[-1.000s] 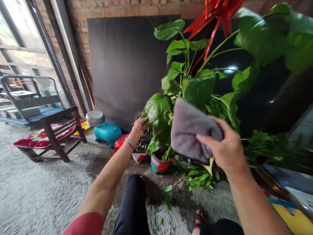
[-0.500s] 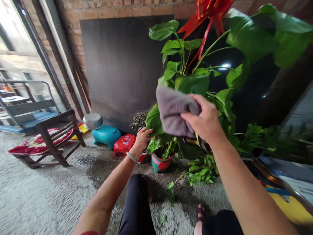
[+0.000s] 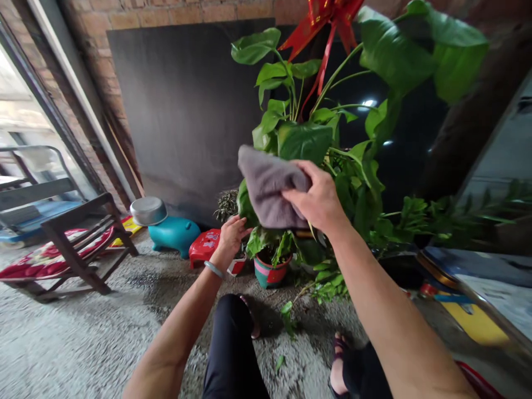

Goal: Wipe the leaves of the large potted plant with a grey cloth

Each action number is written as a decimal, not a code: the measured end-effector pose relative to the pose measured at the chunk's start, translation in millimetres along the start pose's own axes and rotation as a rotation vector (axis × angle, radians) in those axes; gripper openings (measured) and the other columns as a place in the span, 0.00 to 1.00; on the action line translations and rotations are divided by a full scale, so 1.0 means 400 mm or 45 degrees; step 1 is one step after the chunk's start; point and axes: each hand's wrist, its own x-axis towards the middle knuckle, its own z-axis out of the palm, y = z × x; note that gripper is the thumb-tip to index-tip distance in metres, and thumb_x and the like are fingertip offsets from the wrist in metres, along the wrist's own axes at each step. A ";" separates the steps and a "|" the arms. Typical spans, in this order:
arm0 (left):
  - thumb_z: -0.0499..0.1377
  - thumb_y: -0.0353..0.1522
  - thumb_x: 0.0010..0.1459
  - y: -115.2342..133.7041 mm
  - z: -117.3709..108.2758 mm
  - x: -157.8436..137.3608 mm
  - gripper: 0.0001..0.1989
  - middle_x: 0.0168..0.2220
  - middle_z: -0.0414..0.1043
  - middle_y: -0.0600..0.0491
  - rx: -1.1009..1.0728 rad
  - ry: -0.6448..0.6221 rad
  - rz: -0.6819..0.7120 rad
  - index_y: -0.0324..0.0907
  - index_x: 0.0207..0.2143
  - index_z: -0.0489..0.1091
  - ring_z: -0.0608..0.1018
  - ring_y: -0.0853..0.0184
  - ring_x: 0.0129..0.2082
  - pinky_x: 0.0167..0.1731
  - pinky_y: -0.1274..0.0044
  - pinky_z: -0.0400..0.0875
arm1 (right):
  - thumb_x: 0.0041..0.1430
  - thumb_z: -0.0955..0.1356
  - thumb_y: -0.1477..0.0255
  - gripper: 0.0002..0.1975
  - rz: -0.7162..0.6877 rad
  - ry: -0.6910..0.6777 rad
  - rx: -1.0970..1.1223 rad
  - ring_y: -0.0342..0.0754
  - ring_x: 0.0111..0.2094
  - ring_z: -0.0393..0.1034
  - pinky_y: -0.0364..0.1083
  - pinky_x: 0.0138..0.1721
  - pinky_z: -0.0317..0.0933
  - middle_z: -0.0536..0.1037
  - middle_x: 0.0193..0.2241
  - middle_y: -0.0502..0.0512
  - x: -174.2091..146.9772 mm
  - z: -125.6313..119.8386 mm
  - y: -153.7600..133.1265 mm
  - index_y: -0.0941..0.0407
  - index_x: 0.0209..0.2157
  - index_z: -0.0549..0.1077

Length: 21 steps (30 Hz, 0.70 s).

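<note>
My right hand (image 3: 318, 199) grips a folded grey cloth (image 3: 266, 185) and presses it on a large green leaf (image 3: 244, 206) of the tall leafy plant (image 3: 307, 138). My left hand (image 3: 230, 235) reaches under that same leaf and holds its lower edge with the fingers. A silver bangle sits on my left wrist. Below the leaf stands a small red and green pot (image 3: 271, 272) with a plant, and a smaller white and red pot (image 3: 236, 266) beside it.
A dark board (image 3: 183, 111) leans on the brick wall behind the plants. A red stool (image 3: 203, 246), a teal pig-shaped stool (image 3: 172, 233) with a metal bowl (image 3: 147, 210), and a wooden chair (image 3: 75, 244) stand at left. My knees and sandalled foot are below.
My right hand has carried the cloth up and left onto the leaf. My left hand shifted slightly along the leaf's underside. The view turned to the right.
</note>
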 end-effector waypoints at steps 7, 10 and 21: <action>0.70 0.28 0.43 -0.047 -0.031 0.001 0.12 0.26 0.75 0.59 0.044 0.129 -0.007 0.41 0.31 0.73 0.73 0.72 0.23 0.31 0.78 0.71 | 0.45 0.70 0.79 0.27 0.363 -0.259 0.021 0.58 0.53 0.78 0.56 0.60 0.68 0.83 0.50 0.59 -0.193 0.139 0.125 0.54 0.51 0.78; 0.71 0.32 0.43 -0.102 -0.088 0.008 0.16 0.29 0.77 0.58 0.083 0.225 -0.075 0.41 0.37 0.75 0.75 0.73 0.25 0.31 0.79 0.70 | 0.43 0.71 0.74 0.26 0.601 -0.302 0.152 0.59 0.49 0.79 0.55 0.55 0.72 0.85 0.47 0.57 -0.324 0.111 0.179 0.53 0.49 0.79; 0.69 0.32 0.45 -0.254 0.012 0.045 0.10 0.25 0.77 0.55 -0.036 0.004 -0.333 0.41 0.30 0.73 0.78 0.66 0.26 0.34 0.75 0.74 | 0.48 0.69 0.78 0.28 0.499 -0.230 -0.167 0.63 0.54 0.77 0.59 0.59 0.68 0.81 0.53 0.67 -0.252 0.123 0.227 0.58 0.54 0.77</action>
